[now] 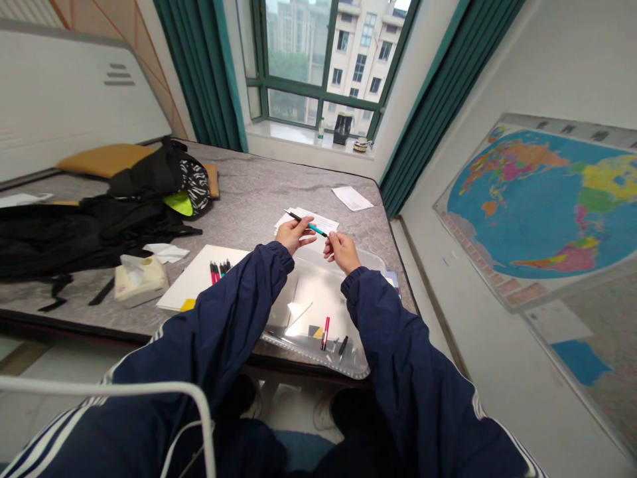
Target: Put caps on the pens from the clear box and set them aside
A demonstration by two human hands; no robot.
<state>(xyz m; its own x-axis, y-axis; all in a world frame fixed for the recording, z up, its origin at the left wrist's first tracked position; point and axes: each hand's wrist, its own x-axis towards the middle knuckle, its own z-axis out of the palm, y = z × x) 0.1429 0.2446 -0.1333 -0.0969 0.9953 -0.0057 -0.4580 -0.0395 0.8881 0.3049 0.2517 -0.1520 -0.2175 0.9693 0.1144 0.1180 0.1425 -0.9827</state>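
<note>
My left hand point(293, 234) is closed round a thin pen point(307, 224) with a black upper part and a teal lower part. My right hand point(341, 249) pinches the teal end of the same pen. Both hands hover over a clear plastic zip pouch point(323, 292) lying on the grey bed surface point(249, 192). A red-capped pen point(325, 332) and other small items lie inside the pouch. White paper slips point(318, 219) lie just beyond my hands.
A white sheet or board point(194, 282) with several pens point(219, 269) lies to the left, beside a tissue pack point(139, 280). Black clothes and a bag point(124, 206) cover the far left. Another paper point(352, 198) lies near the window. A world map point(542, 206) leans against the right wall.
</note>
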